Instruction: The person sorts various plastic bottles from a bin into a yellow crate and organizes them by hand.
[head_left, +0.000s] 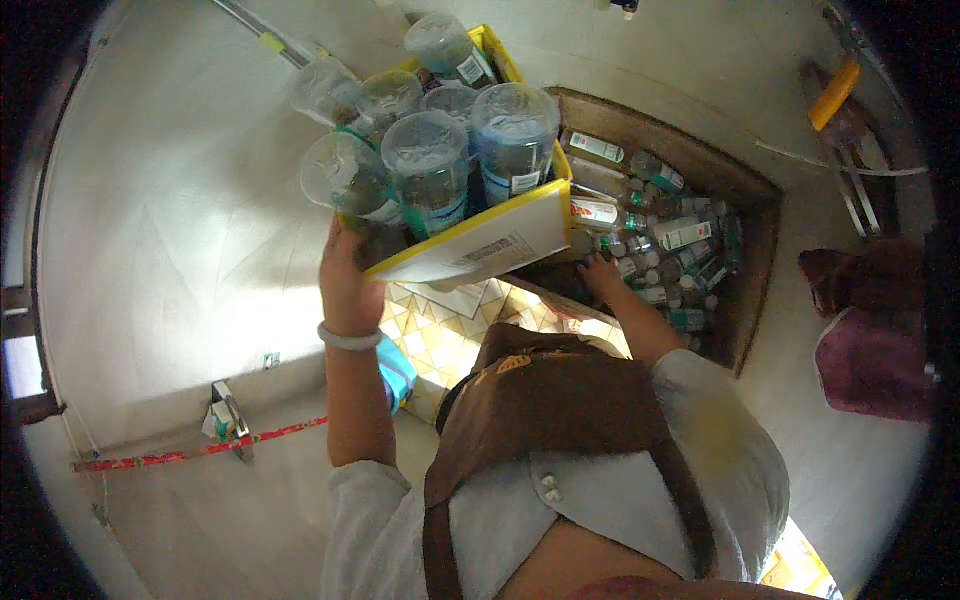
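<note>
At the upper centre my left hand (351, 281), with a pale bangle at the wrist, grips the near left corner of a yellow-edged box (480, 238). The box is tilted and filled with several clear plastic containers with round ends (424, 150), some with barcode labels. My right hand (602, 276) reaches to the near left part of a large brown bin (765, 217), beside small capped bottles. What its fingertips touch is hard to make out. Many clear bottles (682, 232) with white and green labels lie jumbled in the bin.
Pale walls surround the space. On the right are an orange-handled object (834, 96) and hanging dark red and purple cloths (870, 364). A red strip (202, 450) runs along the lower left, near a small wall-mounted item (229, 416). Patterned floor tiles (442, 337) show below the box.
</note>
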